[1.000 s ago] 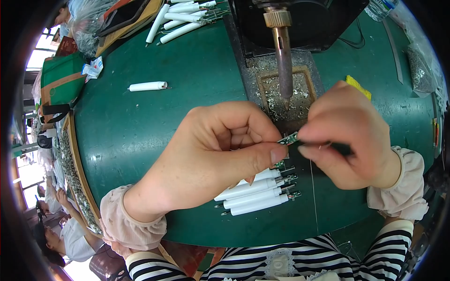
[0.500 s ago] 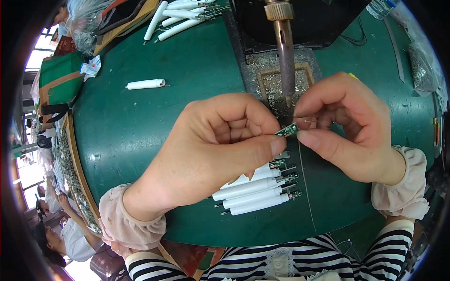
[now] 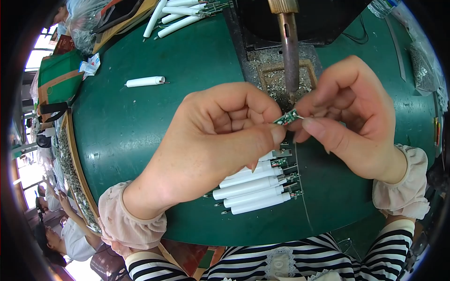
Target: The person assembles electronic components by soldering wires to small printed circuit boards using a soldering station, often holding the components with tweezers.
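Observation:
My left hand pinches a small green circuit board between thumb and forefinger; its right end sticks out past the fingertips. What lies behind the palm is hidden. My right hand is closed at that end, with thumb and fingers around a short thin wire that meets the board. Directly beyond both hands, a soldering iron points downward, its tip close to the right fingers. Below the hands lie several white tubes side by side, small green boards and metal leads at their right ends.
A thin grey strand runs down the green table beside the tubes. One white tube lies alone at left; more tubes are piled at the back. A tray with solder scraps sits under the iron. Co-workers sit at far left.
Both hands have moved slightly up, away from me, with the board. The right fingers have shifted to the board's end, and the thin wire now meets it. The grey strand has shifted slightly left.

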{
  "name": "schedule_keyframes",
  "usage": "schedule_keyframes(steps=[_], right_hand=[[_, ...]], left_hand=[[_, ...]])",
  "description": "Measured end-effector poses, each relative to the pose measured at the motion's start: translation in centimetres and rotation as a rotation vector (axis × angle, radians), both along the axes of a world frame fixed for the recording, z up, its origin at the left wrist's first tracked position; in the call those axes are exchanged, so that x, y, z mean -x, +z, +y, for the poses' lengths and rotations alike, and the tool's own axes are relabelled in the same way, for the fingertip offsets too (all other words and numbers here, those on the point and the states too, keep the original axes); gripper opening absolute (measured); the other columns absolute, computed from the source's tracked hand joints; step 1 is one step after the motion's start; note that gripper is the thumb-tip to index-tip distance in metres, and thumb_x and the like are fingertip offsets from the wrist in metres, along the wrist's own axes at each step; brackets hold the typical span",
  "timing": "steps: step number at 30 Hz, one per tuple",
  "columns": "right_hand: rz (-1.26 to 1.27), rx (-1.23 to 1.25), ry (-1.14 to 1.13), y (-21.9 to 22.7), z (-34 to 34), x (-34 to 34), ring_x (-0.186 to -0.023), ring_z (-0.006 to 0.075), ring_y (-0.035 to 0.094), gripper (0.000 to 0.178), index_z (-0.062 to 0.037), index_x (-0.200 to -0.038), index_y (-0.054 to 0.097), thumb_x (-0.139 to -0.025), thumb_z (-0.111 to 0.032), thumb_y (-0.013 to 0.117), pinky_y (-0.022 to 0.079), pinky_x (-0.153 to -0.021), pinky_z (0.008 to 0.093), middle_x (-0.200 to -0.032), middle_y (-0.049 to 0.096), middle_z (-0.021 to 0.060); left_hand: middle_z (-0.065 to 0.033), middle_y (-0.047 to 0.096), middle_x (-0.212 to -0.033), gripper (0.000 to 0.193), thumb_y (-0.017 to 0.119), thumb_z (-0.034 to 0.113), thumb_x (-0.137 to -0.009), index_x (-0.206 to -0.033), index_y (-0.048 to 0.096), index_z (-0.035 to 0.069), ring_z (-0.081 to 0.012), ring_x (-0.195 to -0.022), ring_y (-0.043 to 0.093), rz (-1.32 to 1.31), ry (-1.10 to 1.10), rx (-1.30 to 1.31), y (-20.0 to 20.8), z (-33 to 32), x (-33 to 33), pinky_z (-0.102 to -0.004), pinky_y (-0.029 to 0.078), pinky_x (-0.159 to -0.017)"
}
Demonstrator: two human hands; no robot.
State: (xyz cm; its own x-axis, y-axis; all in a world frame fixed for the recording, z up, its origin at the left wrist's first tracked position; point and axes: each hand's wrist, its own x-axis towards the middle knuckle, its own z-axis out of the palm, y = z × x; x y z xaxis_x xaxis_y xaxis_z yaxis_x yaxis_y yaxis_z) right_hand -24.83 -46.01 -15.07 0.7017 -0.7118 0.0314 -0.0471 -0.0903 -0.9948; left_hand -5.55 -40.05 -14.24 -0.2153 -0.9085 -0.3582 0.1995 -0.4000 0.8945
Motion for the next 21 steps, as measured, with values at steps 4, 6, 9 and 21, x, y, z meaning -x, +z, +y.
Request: schedule_keyframes(steps=[4,6,9,21], right_hand=[[0.098,0.037,0.02,0.8,0.0,0.1,-0.067,0.0101,0.055,0.017,-0.0002,-0.092,0.042,-0.082,-0.005,0.056,0.045,-0.056,0.0195,-0.079,0.054,0.0069],[0.087,0.06,0.018,0.5,-0.1,0.0,-0.067,0.0097,0.055,0.016,-0.0003,-0.091,0.043,-0.083,-0.005,0.055,0.045,-0.056,0.0194,-0.079,0.054,0.0067],[0.061,0.078,0.019,0.0,-0.1,-0.1,-0.067,0.0091,0.055,0.014,-0.0005,-0.09,0.044,-0.084,-0.006,0.054,0.044,-0.056,0.0191,-0.079,0.054,0.0063],[-0.037,0.171,0.003,-0.7,-0.4,-0.4,-0.069,0.0092,0.055,0.014,-0.0015,-0.091,0.044,-0.084,-0.007,0.054,0.044,-0.055,0.0185,-0.08,0.053,0.0057]], left_hand=[[-0.0099,0.057,-0.071,0.007,0.053,-0.001,-0.079,-0.086,0.052,-0.001,-0.0078,-0.048,0.046,-0.02,-0.002,0.021,-0.4,-0.6,-0.4,-0.018,0.03,-0.041],[-0.0105,0.057,-0.071,0.007,0.053,-0.001,-0.08,-0.086,0.052,-0.001,-0.0081,-0.048,0.046,-0.004,0.009,0.021,-0.4,-0.7,-0.4,-0.0181,0.03,-0.04],[-0.0112,0.057,-0.071,0.006,0.052,0.0,-0.08,-0.086,0.052,0.0,-0.0085,-0.047,0.045,0.022,0.023,0.022,-0.4,-0.7,-0.3,-0.0183,0.029,-0.04],[-0.0101,0.059,-0.072,0.007,0.054,0.004,-0.08,-0.087,0.053,0.002,-0.0082,-0.046,0.045,0.038,0.014,0.045,-0.1,-0.7,-0.3,-0.0185,0.027,-0.039]])
